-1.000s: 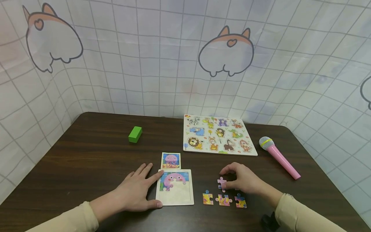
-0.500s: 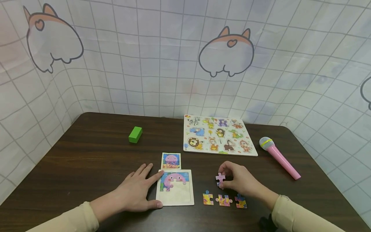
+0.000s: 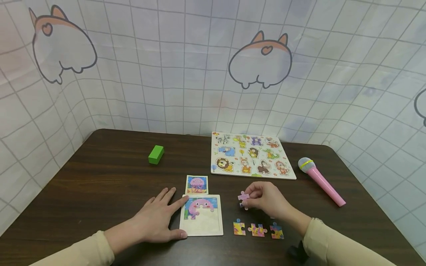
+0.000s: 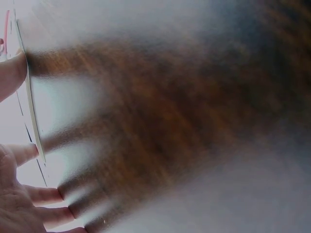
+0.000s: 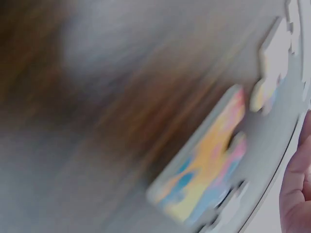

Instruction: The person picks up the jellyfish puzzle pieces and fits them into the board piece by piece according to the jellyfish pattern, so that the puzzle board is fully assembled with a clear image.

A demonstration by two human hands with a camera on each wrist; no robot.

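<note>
My left hand (image 3: 156, 218) lies flat with fingers spread, its index finger and thumb touching the left edge of a square puzzle tray (image 3: 203, 227). Fitted pieces in the tray's upper part and left side show a pink jellyfish; the rest shows bare board. My right hand (image 3: 269, 199) pinches a pink jigsaw piece (image 3: 243, 198) between thumb and fingers, right of the tray. Below it lie loose jigsaw pieces: a yellow one (image 3: 238, 228), a pink-yellow one (image 3: 257, 230) and a blue-yellow one (image 3: 276, 231). The right wrist view shows a blurred loose piece (image 5: 204, 160) up close.
A small jellyfish picture card (image 3: 196, 184) touches the tray's far edge. Farther back are a green block (image 3: 156, 154) and an animal puzzle board (image 3: 253, 155). A pink toy microphone (image 3: 323, 181) lies at right. A patterned curtain (image 3: 186, 74) hangs behind the dark table (image 3: 100, 184).
My right hand has lifted the pink jigsaw piece and carried it left and away from me, toward the tray. My left hand has stayed in place.
</note>
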